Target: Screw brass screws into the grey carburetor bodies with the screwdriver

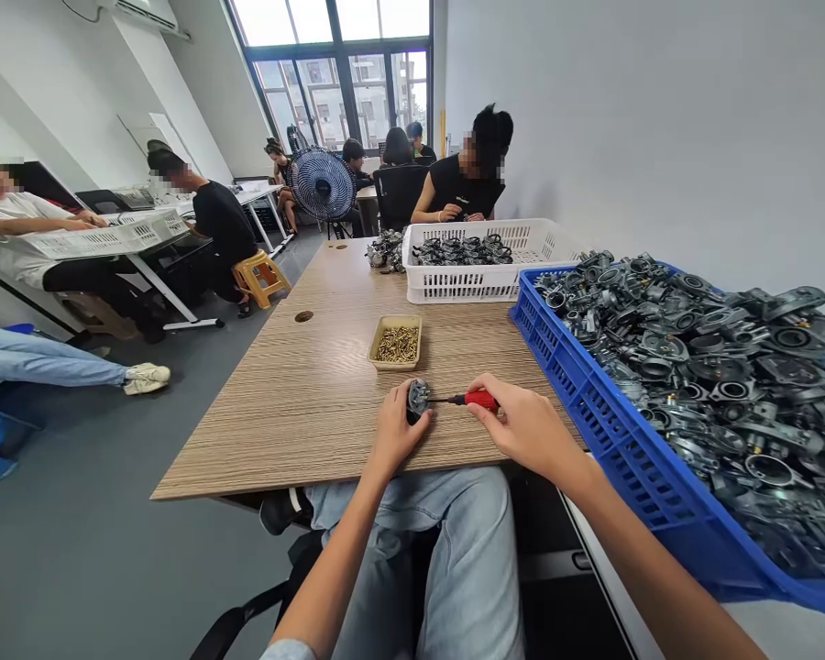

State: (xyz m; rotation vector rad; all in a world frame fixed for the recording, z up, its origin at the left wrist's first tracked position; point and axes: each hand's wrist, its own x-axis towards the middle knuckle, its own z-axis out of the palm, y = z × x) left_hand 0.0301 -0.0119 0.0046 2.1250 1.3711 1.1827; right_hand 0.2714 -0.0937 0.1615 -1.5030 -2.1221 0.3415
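Note:
Near the front edge of the wood-grain table (281,403), my left hand (395,426) is closed around a small grey metal part (419,396). My right hand (512,417) grips the red handle of a screwdriver (479,401), which lies level and points left. Its shaft reaches the right side of the metal part; whether the tip sits in a screw is too small to tell. Just beyond my left hand stands a small beige tray (372,354) full of brass-coloured screws or fittings.
A blue crate (605,426) heaped with metal parts stands at the right. Behind the tray are a white basket (446,286) of similar parts and a loose pile (386,250). A person (468,179) sits across the table; others sit farther back near a fan (323,183).

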